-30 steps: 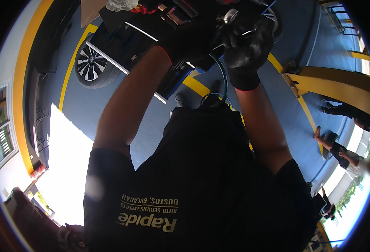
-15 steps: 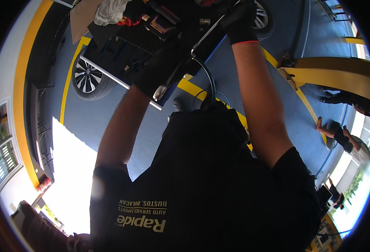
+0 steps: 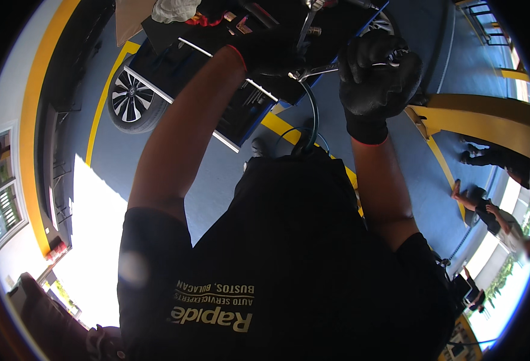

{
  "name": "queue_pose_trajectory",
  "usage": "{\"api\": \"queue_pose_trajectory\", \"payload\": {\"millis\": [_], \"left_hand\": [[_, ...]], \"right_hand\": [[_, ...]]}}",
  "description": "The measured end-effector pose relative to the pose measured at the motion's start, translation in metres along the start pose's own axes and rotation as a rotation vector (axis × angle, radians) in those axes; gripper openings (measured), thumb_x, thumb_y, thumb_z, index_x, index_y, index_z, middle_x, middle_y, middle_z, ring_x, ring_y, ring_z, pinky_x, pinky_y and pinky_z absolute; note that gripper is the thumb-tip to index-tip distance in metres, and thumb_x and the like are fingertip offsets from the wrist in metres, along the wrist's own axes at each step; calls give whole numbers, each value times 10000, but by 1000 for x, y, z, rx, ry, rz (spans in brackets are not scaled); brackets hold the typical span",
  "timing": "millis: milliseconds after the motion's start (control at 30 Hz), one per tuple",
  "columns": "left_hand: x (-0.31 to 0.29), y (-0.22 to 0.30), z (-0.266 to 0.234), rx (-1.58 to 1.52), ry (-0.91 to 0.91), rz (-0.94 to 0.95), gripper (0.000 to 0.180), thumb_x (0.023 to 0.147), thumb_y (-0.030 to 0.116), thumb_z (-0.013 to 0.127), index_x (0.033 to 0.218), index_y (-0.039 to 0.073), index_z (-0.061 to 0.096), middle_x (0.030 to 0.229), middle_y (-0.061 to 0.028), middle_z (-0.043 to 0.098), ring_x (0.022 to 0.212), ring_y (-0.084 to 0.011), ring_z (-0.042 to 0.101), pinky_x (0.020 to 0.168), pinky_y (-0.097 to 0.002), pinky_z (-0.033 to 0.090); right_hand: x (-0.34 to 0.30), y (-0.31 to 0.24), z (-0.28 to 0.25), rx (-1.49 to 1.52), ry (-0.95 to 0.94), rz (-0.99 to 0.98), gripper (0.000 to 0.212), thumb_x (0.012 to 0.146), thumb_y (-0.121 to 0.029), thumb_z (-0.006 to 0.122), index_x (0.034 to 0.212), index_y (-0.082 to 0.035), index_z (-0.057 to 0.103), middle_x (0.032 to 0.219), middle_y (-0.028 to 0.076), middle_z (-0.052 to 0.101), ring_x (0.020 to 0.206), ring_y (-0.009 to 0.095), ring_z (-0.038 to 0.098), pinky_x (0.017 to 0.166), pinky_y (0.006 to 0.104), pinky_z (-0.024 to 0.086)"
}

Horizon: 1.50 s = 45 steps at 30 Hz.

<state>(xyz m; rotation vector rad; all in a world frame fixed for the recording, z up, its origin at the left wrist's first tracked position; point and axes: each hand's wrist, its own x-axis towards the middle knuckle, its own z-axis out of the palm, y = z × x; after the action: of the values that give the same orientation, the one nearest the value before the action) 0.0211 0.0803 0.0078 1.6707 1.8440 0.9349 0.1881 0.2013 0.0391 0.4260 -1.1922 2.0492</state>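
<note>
My right hand, in a black glove, is closed around a shiny wrench held over the near right corner of the tool cart. One bright end of the wrench shows beyond my fingers, and the other reaches left toward my left hand. My left hand, also black-gloved, is above the cart beside that end. Its fingers blend into the dark cart, so their grip cannot be made out. Another silver wrench lies on the cart top just beyond my hands.
Below the cart top are pale-edged drawers, with silver tools near one edge. A white cloth lies at the far left. A dark hose hangs before me. A wheel and a yellow lift arm flank the cart. People stand at right.
My right hand has come back toward me and now shows the wrench in its closed fingers. My left hand has moved up and right, away from the drawer, toward the wrench's other end.
</note>
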Motion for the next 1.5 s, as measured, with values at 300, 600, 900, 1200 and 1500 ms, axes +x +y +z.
{"api": "queue_pose_trajectory", "payload": {"millis": [300, 600, 900, 1200, 1500], "left_hand": [[30, 15, -16, 105, -313, -235, 264, 911, 208, 655, 1018, -21, 727, 780, -130, 740, 658, -201, 734, 586, -315, 586], [17, 12, -10, 238, -222, -80, 365, 917, 180, 679, 1259, 53, 666, 994, -180, 749, 886, -268, 743, 748, -363, 590], [-58, -35, 44, 45, 248, 83, 259, 900, 131, 752, 1127, 26, 685, 991, -137, 710, 901, -310, 708, 788, -393, 583], [-55, -27, 51, 276, 248, 105, 323, 855, 53, 765, 1169, 26, 692, 1175, -164, 691, 1133, -326, 662, 973, -423, 550], [-20, -25, 12, 14, -81, -60, 207, 975, 179, 695, 1139, 55, 720, 884, -115, 743, 776, -177, 728, 673, -304, 574]], "right_hand": [[-25, 21, 15, -740, 136, -189, 333, 1075, -323, 431, 977, -40, 576, 719, 67, 530, 536, 134, 471, 508, 309, 430], [-9, 40, -5, -686, 189, -187, 204, 1028, -208, 508, 887, -69, 554, 729, 39, 537, 539, 130, 504, 484, 297, 414], [61, 81, -91, -18, 838, 404, 349, 996, -536, 594, 819, -236, 571, 621, -76, 478, 473, 103, 420, 421, 267, 348], [90, 87, -159, 195, 777, 356, 375, 1005, -518, 568, 794, -208, 561, 589, -30, 544, 410, 146, 432, 392, 286, 352], [46, 11, -58, 57, 328, 71, 400, 1022, -531, 519, 870, -169, 597, 713, -17, 532, 495, 118, 423, 452, 268, 350]]}}
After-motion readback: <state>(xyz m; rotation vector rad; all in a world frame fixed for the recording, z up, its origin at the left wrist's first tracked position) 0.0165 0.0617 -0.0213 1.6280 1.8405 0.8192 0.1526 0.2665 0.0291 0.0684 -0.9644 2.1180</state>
